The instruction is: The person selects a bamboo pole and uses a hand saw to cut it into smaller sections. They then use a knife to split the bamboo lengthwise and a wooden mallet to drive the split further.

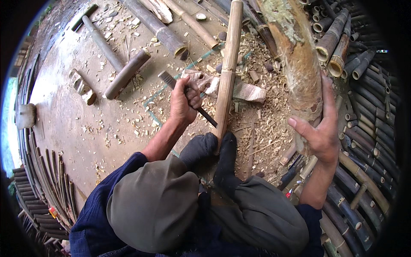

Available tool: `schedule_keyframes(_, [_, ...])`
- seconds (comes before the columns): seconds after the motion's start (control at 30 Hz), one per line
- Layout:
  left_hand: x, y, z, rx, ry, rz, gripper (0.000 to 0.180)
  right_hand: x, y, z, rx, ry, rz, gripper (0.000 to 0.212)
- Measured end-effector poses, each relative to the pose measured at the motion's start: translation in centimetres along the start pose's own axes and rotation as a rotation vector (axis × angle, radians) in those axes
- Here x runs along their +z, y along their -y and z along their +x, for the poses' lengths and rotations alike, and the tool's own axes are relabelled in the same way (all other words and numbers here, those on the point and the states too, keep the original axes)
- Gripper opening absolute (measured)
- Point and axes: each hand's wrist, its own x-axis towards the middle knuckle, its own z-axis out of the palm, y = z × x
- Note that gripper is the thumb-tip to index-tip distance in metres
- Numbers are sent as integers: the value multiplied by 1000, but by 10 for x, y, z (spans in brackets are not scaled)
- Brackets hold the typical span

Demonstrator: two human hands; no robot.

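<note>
My left hand (183,102) is closed around a chisel (208,117), its ringed butt poking out above the fist. The dark blade slants down to the right, its tip at the edge of a split bamboo pole (227,81). Two dark-socked feet (200,149) pinch the pole's near end, and its middle crosses a rough pale wood block (250,92). On the right, my right hand (319,135) wraps the lower end of a thick, barky wooden club (297,55). The club is raised close to the camera and hides part of the ground.
Wood chips (269,124) litter the ground around the block. A bamboo mallet-like piece (127,75) and a notched wood chunk (82,87) lie at the left. Bamboo poles (165,36) lie at the far side; stacked bamboo (376,128) lines the right.
</note>
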Motion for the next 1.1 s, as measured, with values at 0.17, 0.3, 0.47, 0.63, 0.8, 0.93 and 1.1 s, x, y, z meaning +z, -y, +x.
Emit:
schedule_keyframes(0.17, [-9,27,16,-15,-88,16,36,12,3,3,39,33,19,102])
schedule_keyframes(0.3, [1,32,13,36,-88,145,36,13,2,3,-38,69,-102,108])
schedule_keyframes(0.47, [37,55,-5,235,-62,603,49,28,4,9,-77,-87,32,102])
schedule_keyframes(0.63, [62,69,-15,325,1,899,44,22,13,26,93,328,-621,101])
schedule_keyframes(0.8, [56,57,-17,242,38,754,23,11,0,30,-186,162,-502,104])
schedule_keyframes(0.93, [66,52,-25,237,59,658,20,19,-2,25,-4,136,-395,103])
schedule_keyframes(1.1, [54,49,-18,29,-113,583,13,24,-22,8,125,346,-537,104])
